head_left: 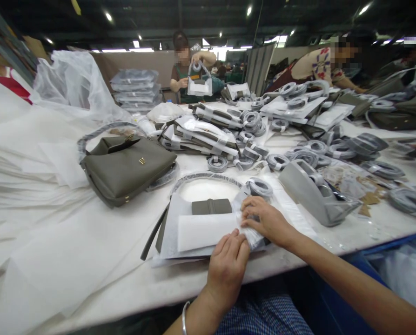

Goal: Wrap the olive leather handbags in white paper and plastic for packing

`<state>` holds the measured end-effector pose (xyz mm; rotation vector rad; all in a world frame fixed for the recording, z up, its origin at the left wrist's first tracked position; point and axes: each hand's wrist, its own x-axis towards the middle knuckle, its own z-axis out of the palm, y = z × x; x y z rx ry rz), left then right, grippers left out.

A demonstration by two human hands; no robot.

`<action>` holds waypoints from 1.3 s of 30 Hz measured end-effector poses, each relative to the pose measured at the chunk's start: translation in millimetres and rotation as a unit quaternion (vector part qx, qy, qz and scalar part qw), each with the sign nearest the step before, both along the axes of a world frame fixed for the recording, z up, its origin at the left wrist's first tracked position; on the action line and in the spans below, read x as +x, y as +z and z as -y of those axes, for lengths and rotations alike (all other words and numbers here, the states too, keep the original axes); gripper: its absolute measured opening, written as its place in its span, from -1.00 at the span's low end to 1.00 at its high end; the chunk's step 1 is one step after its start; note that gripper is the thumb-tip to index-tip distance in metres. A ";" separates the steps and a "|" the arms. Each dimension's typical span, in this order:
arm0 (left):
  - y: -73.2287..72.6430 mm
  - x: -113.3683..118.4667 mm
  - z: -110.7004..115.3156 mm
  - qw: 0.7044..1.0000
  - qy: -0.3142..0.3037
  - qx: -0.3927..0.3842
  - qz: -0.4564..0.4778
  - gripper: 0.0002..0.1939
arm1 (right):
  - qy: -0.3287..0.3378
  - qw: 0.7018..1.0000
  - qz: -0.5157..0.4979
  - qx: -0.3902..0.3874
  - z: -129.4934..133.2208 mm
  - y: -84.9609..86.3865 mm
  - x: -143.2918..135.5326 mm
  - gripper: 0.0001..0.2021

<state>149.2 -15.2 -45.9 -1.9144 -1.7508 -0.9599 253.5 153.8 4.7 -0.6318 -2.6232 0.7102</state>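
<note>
A flat handbag wrapped in white tissue [169, 232] lies in front of me, its film-covered handle [208, 177] arching away from me. A white foam sheet [201, 232] rests across it below an olive strap piece [211, 206]. My left hand [229, 260] presses with bent, closed fingers on the bag's near right part, at crumpled clear film [253, 236]. At the bag's right side, my right hand [264, 218] has its fingers curled onto the same film. What lies under the fingertips is hidden.
An olive handbag [127, 167] stands at left beside stacked white sheets [26, 251]. Behind are piled wrapped bags [201, 135] and coiled, wrapped straps [253, 122]. A grey tape dispenser [312, 190] sits at right. Across the table, a person [185, 70] holds up a wrapped bag; another leans at right.
</note>
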 end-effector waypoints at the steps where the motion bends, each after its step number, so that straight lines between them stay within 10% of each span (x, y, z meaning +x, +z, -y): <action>1: 0.7 -0.4 0.1 1.000 0.000 0.002 -0.001 -0.74 | 0.011 1.000 0.005 0.004 -2.5 -1.2 -1.4 -0.92; 18: 2.1 -4.3 -4.2 0.997 0.019 -0.040 -0.062 -0.72 | -0.041 0.997 -0.073 0.000 -4.1 -16.3 -2.0 -0.95; 27: 0.0 -5.3 -0.9 0.997 0.019 -0.052 -0.060 -0.59 | -0.306 0.947 -0.081 0.061 -61.8 42.2 128.7 -0.65; 32: -2.5 -6.8 -1.2 0.997 0.012 -0.032 -0.070 -0.58 | -0.393 0.918 -0.003 -0.058 -115.0 58.5 176.1 -0.79; 39: -7.2 -9.4 -1.3 0.997 0.007 -0.029 -0.073 -0.58 | -0.380 0.887 0.043 -0.259 -144.3 59.3 155.2 -0.70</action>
